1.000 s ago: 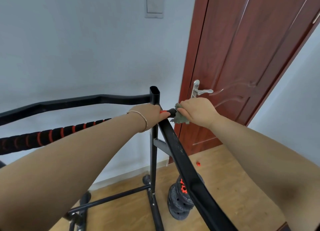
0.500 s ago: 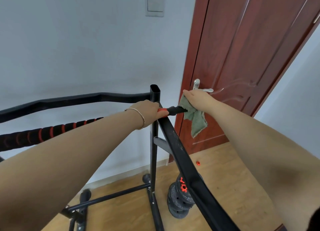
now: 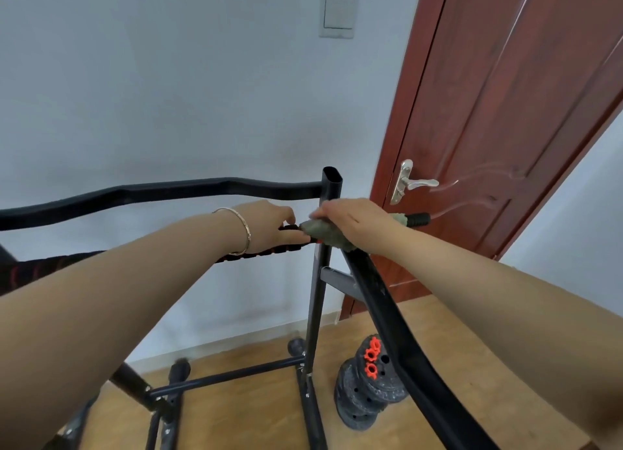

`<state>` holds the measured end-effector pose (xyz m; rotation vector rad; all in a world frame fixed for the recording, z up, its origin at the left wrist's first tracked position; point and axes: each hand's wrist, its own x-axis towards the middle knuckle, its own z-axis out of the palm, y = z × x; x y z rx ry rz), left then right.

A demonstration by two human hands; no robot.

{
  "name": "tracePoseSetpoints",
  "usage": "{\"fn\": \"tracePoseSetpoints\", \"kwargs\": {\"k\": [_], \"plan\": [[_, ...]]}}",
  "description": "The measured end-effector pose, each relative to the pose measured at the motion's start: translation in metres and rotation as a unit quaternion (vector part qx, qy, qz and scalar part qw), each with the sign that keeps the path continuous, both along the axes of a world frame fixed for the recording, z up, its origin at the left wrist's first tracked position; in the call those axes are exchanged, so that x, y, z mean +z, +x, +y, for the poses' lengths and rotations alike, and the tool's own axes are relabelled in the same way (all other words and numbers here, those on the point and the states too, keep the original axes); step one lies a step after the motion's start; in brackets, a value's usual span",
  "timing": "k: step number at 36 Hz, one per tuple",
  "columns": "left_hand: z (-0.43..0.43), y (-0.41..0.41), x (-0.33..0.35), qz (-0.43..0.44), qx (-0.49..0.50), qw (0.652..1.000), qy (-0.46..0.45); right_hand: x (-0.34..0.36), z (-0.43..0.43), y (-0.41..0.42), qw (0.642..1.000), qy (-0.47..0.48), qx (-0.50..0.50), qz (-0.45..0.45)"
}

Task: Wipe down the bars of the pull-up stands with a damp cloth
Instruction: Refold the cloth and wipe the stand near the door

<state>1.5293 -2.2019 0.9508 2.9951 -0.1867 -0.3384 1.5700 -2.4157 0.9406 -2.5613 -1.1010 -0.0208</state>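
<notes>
A black pull-up stand fills the view, its upright post (image 3: 332,183) in the middle and a curved top bar (image 3: 161,193) running left. A ribbed black and red grip bar (image 3: 269,252) runs below, its short end (image 3: 418,219) sticking out right of the post. My right hand (image 3: 357,220) grips a grey-green cloth (image 3: 323,232) wrapped round this bar just beside the post. My left hand (image 3: 269,225), a bracelet on its wrist, holds the ribbed bar just left of the cloth. A slanted black side bar (image 3: 397,331) descends toward me.
A red-brown door (image 3: 505,129) with a silver lever handle (image 3: 414,181) stands right behind the stand. A stack of black weight plates (image 3: 367,392) with red collars lies on the wooden floor by the post. The stand's base bars (image 3: 229,377) cross the floor at lower left.
My right hand slid the cloth leftward along the short bar, from its outer end to the post; the bar's tip now shows. The hanging cloth is bunched under the hand. My left hand stayed put.
</notes>
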Motion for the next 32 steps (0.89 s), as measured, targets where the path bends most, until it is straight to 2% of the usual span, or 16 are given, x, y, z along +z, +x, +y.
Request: {"fn": "tracePoseSetpoints", "kwargs": {"k": [2,7,12,14,17,20,24,29,32], "plan": [[0.008,-0.007,0.0,0.008,0.002,1.0,0.004,-0.007,-0.005,0.008,0.999,-0.034,0.021,-0.008],[0.024,-0.016,0.004,0.059,0.045,0.997,0.0,-0.003,-0.005,0.013,0.999,-0.014,0.044,0.02],[0.027,-0.006,0.002,0.156,0.085,0.979,-0.103,-0.002,0.004,0.019,0.992,-0.101,0.071,-0.001],[0.028,-0.004,0.002,0.164,0.086,0.976,-0.118,-0.005,0.005,0.022,0.987,-0.142,0.071,-0.037],[0.028,-0.004,-0.001,0.147,0.073,0.981,-0.104,-0.012,0.008,0.022,0.977,-0.177,0.063,-0.098],[0.027,-0.006,-0.003,0.121,0.056,0.988,-0.073,-0.013,0.012,0.023,0.974,-0.19,0.047,-0.115],[0.023,-0.012,-0.003,0.073,0.056,0.995,-0.027,-0.01,0.023,0.023,0.98,-0.168,0.054,-0.092],[0.021,-0.023,-0.012,-0.065,0.029,0.992,0.106,0.003,0.035,0.03,0.984,-0.16,0.065,-0.048],[0.029,-0.027,-0.02,-0.127,-0.014,0.982,0.136,0.007,0.034,0.033,0.988,-0.134,0.065,-0.033]]}}
